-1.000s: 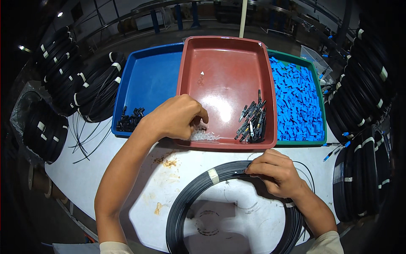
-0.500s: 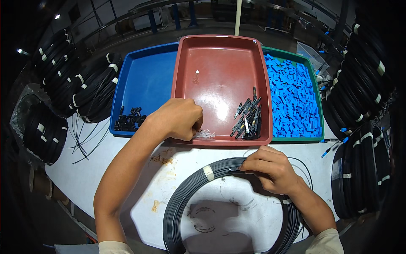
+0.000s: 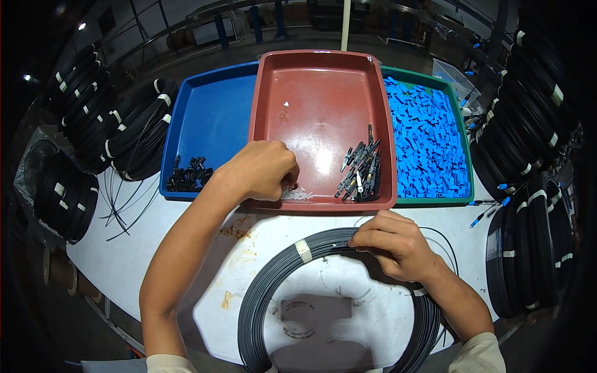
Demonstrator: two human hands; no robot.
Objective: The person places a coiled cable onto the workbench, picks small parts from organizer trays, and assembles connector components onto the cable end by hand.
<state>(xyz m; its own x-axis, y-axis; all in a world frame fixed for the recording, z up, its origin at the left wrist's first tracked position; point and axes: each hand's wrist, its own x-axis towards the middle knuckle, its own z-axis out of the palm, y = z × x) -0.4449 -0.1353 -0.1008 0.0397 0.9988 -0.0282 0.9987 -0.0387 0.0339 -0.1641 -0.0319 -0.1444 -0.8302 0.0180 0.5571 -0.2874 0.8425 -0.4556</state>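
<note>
My left hand [image 3: 264, 171] is curled down over the near edge of the red tray [image 3: 329, 93], its fingertips among the small clear pieces [image 3: 297, 194]; the knuckles hide the tips, so I cannot tell whether a piece is pinched there. My right hand [image 3: 398, 245] pinches the cable end [image 3: 339, 244] between thumb and fingers, on the far side of the black coil [image 3: 252, 317]. That coil lies on the table [image 3: 124, 261] in front of me, nearer than my left hand and reaching under my right.

The coil is already wound and bound with white tape [image 3: 303, 250] just left of my right fingers. I see no blue piece on its end, whereas blue-tipped ends [image 3: 477, 219] show beyond my right hand, beside the stacked coils [image 3: 541, 242]. So I judge this one partway along, its end unfinished.

Plenty of parts remain: dark sticks [image 3: 360, 171] to the right of my left hand, black fittings [image 3: 189, 174] in the blue tray [image 3: 217, 112] to its left, and many blue pieces [image 3: 429, 149] in the green tray [image 3: 435, 202] beyond my right hand.
</note>
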